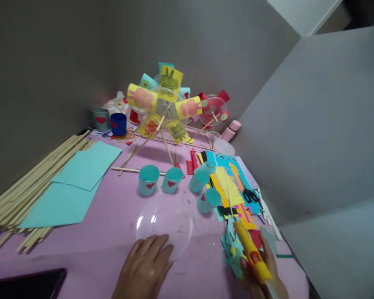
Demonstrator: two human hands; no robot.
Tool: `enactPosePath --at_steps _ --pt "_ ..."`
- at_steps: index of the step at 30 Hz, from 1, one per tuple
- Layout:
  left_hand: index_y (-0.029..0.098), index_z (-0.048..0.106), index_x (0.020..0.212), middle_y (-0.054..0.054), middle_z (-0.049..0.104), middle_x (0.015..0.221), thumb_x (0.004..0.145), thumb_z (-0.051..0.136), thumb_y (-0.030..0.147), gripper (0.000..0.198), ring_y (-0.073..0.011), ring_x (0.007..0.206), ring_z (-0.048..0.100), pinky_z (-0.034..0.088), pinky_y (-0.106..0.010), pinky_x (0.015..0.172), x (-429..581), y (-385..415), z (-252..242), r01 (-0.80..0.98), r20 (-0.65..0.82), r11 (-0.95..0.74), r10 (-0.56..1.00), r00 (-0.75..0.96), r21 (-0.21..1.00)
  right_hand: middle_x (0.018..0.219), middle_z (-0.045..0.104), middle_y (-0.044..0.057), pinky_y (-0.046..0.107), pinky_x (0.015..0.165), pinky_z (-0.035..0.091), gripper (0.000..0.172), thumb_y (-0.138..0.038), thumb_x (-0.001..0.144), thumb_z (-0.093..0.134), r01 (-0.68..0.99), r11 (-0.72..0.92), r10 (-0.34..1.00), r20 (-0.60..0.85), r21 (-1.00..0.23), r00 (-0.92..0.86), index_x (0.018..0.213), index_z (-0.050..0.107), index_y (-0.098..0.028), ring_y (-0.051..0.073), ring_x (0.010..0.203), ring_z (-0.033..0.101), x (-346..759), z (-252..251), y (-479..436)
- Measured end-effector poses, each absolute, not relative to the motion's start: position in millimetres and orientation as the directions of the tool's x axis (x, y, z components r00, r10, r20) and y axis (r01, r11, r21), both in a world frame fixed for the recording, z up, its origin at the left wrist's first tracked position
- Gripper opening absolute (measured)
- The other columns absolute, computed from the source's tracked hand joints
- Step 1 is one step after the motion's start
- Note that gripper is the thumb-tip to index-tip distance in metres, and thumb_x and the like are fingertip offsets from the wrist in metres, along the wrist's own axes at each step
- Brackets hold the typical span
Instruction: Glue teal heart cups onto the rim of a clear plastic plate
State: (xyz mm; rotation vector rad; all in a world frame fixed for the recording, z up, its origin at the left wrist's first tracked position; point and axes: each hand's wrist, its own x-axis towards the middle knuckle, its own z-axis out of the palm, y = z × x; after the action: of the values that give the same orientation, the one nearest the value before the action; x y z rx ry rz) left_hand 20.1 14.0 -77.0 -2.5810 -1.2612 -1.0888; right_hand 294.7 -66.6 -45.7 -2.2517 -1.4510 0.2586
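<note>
My left hand (145,265) rests on the near edge of a clear round plastic lid (171,224), its fingers spread a little and holding nothing. A yellow glue gun (252,251) is in my right hand (264,270), at the lower right, its tip pointing away over teal paper scraps (232,245). Just beyond the lid stand teal paper cups with red hearts, among them one at the left (148,180) and a smaller one (171,180) beside it. Another heart cup (208,200) leans to the right of the lid.
Behind the cups stands a stick-framed wheel with yellow cups (168,83), a red one (213,109) farther back. Wooden sticks (34,178) and teal sheets (71,187) lie left. A phone (28,284) is near left. Scissors (250,195) and colored papers lie right.
</note>
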Motion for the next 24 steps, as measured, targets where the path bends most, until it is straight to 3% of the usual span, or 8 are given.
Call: enactPosePath --at_steps 3,6,8,12,16,20,24 --pt "0.026 0.065 0.098 0.0 0.072 0.1 0.092 0.045 0.027 0.021 -0.0183 0.087 0.064 0.042 -0.033 0.079 18 17 -79 0.703 0.629 -0.692 0.621 0.467 0.161 0.117 0.061 0.02 0.038 0.057 0.053 0.07 -0.053 0.094 0.022 0.761 -0.563 0.783 0.088 -0.323 0.616 0.149 0.004 -0.015 0.03 0.077 0.072 313 -47 -71" --pt "0.027 0.066 0.097 0.001 0.073 0.098 0.093 0.044 0.032 0.023 -0.018 0.084 0.065 0.042 -0.032 0.078 16 19 -80 0.702 0.656 -0.698 0.597 0.462 0.141 0.127 0.052 0.023 0.043 0.066 0.052 0.066 -0.048 0.095 0.013 0.75 -0.627 0.752 0.086 -0.211 0.654 0.148 0.007 -0.009 0.034 0.097 0.066 328 -53 -74" --pt "0.027 0.066 0.097 0.001 0.073 0.098 0.093 0.045 0.035 0.023 -0.0182 0.084 0.066 0.041 -0.032 0.078 16 21 -81 0.704 0.665 -0.698 0.59 0.458 0.134 0.124 0.051 0.023 0.041 0.069 0.051 0.064 -0.043 0.096 0.009 0.754 -0.641 0.756 0.052 -0.145 0.653 0.147 0.007 -0.005 0.034 0.104 0.063 337 -55 -73" --pt "0.028 0.066 0.098 0.002 0.073 0.101 0.092 0.046 0.036 0.023 -0.0182 0.086 0.065 0.04 -0.033 0.08 16 20 -84 0.712 0.651 -0.693 0.594 0.473 0.115 0.105 0.053 0.019 0.042 0.07 0.05 0.06 -0.037 0.095 0.008 0.752 -0.659 0.752 -0.002 -0.037 0.659 0.145 0.009 -0.002 0.035 0.099 0.063 348 -58 -69" --pt "0.027 0.066 0.099 0.002 0.072 0.102 0.092 0.046 0.034 0.023 -0.0179 0.088 0.064 0.039 -0.032 0.082 14 18 -85 0.717 0.628 -0.691 0.601 0.494 0.097 0.111 0.05 0.019 0.044 0.072 0.05 0.061 -0.036 0.094 0.016 0.747 -0.663 0.749 -0.029 -0.041 0.662 0.145 0.005 -0.006 0.036 0.103 0.06 361 -73 -69" --pt "0.026 0.066 0.1 0.0 0.072 0.103 0.092 0.046 0.033 0.022 -0.0186 0.089 0.064 0.038 -0.033 0.082 15 19 -85 0.716 0.628 -0.693 0.594 0.503 0.082 0.121 0.047 0.022 0.043 0.077 0.051 0.07 -0.041 0.092 0.025 0.787 -0.595 0.803 -0.102 -0.163 0.587 0.145 0.001 -0.002 0.035 0.112 0.056 390 -92 -80" --pt "0.025 0.065 0.101 0.0 0.071 0.104 0.091 0.046 0.031 0.022 -0.018 0.089 0.064 0.038 -0.032 0.082 15 19 -85 0.707 0.623 -0.704 0.584 0.521 0.069 0.12 0.05 0.021 0.049 0.094 0.045 0.067 -0.043 0.09 0.036 0.88 -0.436 0.899 -0.053 -0.187 0.434 0.142 0.021 -0.005 0.034 0.111 0.056 410 -84 -91"
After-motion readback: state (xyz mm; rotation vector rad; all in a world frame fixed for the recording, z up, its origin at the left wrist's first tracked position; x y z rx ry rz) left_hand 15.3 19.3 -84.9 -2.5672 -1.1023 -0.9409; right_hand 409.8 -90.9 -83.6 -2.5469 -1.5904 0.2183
